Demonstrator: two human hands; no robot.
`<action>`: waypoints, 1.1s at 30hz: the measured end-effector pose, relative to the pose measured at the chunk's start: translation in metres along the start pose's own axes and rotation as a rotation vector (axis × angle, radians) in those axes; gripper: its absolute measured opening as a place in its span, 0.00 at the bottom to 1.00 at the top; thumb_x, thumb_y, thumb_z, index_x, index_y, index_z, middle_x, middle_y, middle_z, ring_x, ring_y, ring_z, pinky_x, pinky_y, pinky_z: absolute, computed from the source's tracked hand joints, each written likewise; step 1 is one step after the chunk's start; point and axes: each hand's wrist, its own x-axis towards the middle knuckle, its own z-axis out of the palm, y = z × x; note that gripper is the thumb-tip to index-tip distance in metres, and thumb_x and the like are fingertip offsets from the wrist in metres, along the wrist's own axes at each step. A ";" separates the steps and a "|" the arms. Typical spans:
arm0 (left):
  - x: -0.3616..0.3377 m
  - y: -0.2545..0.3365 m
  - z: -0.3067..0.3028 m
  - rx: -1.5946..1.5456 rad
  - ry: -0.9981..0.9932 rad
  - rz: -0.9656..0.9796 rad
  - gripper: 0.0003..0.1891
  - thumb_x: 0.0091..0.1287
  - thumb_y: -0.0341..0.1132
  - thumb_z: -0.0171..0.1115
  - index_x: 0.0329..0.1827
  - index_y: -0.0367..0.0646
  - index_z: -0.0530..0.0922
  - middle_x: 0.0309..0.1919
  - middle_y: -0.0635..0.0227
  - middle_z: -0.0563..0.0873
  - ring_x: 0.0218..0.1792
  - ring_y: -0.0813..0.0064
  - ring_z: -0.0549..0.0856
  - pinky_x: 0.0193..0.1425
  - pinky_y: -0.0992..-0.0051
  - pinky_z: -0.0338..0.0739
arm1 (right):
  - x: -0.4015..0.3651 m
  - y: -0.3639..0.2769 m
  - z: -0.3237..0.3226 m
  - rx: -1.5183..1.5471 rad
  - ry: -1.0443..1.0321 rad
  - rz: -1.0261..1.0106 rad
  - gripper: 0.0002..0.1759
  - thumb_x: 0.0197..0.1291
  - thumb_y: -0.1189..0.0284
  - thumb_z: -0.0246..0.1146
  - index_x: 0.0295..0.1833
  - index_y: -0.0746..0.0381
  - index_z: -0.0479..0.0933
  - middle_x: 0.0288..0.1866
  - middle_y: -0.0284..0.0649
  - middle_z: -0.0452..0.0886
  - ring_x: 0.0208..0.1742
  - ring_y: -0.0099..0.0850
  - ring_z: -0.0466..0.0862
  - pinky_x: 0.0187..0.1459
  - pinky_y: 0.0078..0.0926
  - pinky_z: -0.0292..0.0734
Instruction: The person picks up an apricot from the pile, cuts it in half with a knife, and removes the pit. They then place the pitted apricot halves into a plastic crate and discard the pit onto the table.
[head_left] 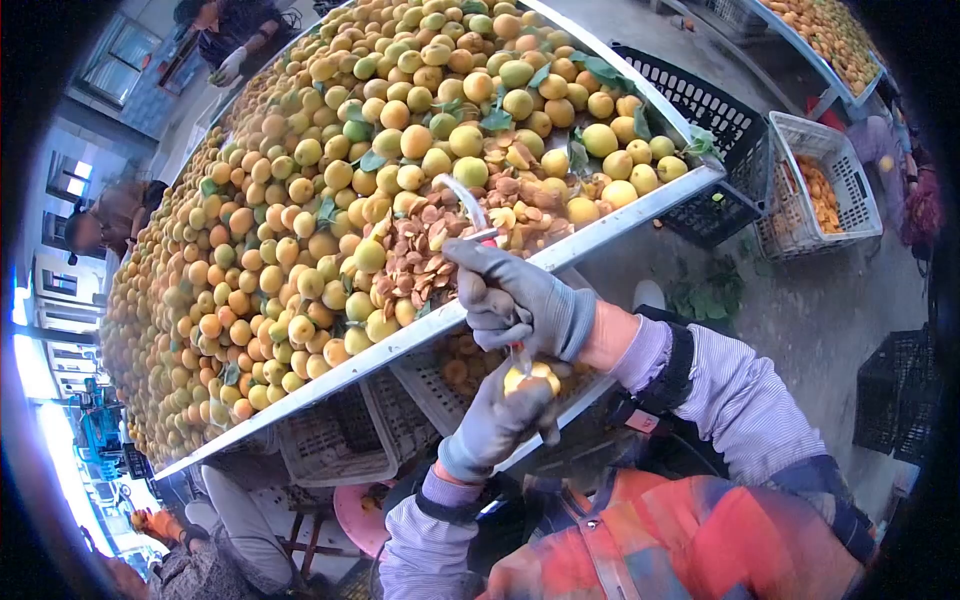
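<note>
Both of my hands wear grey gloves and meet just beyond the table's near edge. My left hand (505,415) is closed around a cut yellow fruit (532,379), its pale flesh facing up. Just above it, my right hand (525,300) grips a tool with a red part (487,236) and a curved pale metal end (460,197) pointing up over the table; its lower end reaches down to the fruit. Brown pits and fruit pieces (425,240) lie heaped on the table beside my right hand.
Yellow-orange fruit (300,220) covers the metal-edged table (400,345). Crates (330,440) stand below the edge, near a pink basin (362,515). At right are a black crate (690,100) and a white crate (780,130) with orange pieces. Other people (235,35) work around the table.
</note>
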 end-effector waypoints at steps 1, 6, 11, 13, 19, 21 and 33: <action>0.000 -0.003 0.000 0.001 -0.001 -0.002 0.19 0.66 0.41 0.54 0.53 0.37 0.67 0.25 0.69 0.74 0.22 0.78 0.78 0.27 0.83 0.72 | -0.002 0.000 0.001 0.001 0.001 -0.002 0.25 0.68 0.54 0.48 0.20 0.56 0.68 0.06 0.24 0.57 0.05 0.15 0.54 0.07 0.13 0.47; 0.007 -0.002 0.002 0.105 0.017 0.103 0.22 0.65 0.40 0.57 0.56 0.36 0.64 0.29 0.70 0.74 0.26 0.80 0.76 0.32 0.76 0.77 | -0.011 -0.003 0.006 -0.189 0.119 -0.066 0.25 0.68 0.54 0.48 0.20 0.57 0.68 0.06 0.26 0.57 0.05 0.17 0.55 0.07 0.15 0.49; 0.009 -0.004 -0.010 -0.232 -0.175 0.005 0.23 0.62 0.48 0.62 0.50 0.39 0.69 0.29 0.72 0.72 0.28 0.81 0.74 0.32 0.74 0.78 | -0.023 -0.006 0.016 -0.538 0.081 -0.275 0.25 0.61 0.51 0.57 0.22 0.61 0.73 0.08 0.29 0.67 0.05 0.20 0.63 0.06 0.17 0.54; 0.011 -0.012 -0.018 -0.281 -0.224 -0.024 0.23 0.62 0.47 0.62 0.50 0.39 0.69 0.28 0.73 0.72 0.27 0.81 0.74 0.31 0.74 0.78 | -0.031 -0.006 0.024 -0.557 0.095 -0.268 0.25 0.60 0.51 0.59 0.22 0.61 0.74 0.10 0.30 0.69 0.06 0.19 0.64 0.07 0.17 0.55; 0.011 -0.013 -0.004 -0.103 -0.034 0.032 0.15 0.62 0.37 0.59 0.49 0.41 0.72 0.27 0.74 0.73 0.26 0.82 0.73 0.29 0.77 0.75 | -0.029 -0.006 0.010 -0.517 0.096 -0.131 0.18 0.60 0.57 0.60 0.28 0.60 0.77 0.16 0.33 0.76 0.18 0.18 0.76 0.20 0.16 0.69; 0.013 -0.016 -0.007 -0.172 0.011 0.027 0.12 0.62 0.28 0.57 0.50 0.42 0.73 0.28 0.73 0.75 0.26 0.80 0.74 0.32 0.77 0.73 | -0.024 0.007 0.012 -0.657 0.226 -0.158 0.17 0.60 0.58 0.60 0.27 0.60 0.77 0.18 0.33 0.77 0.20 0.18 0.76 0.21 0.17 0.71; 0.013 -0.008 -0.002 -0.155 -0.056 -0.005 0.19 0.63 0.43 0.59 0.46 0.35 0.72 0.21 0.71 0.71 0.19 0.80 0.73 0.25 0.78 0.77 | -0.015 0.008 -0.008 -0.178 0.160 -0.104 0.25 0.62 0.51 0.55 0.20 0.58 0.70 0.06 0.27 0.61 0.04 0.18 0.58 0.06 0.15 0.51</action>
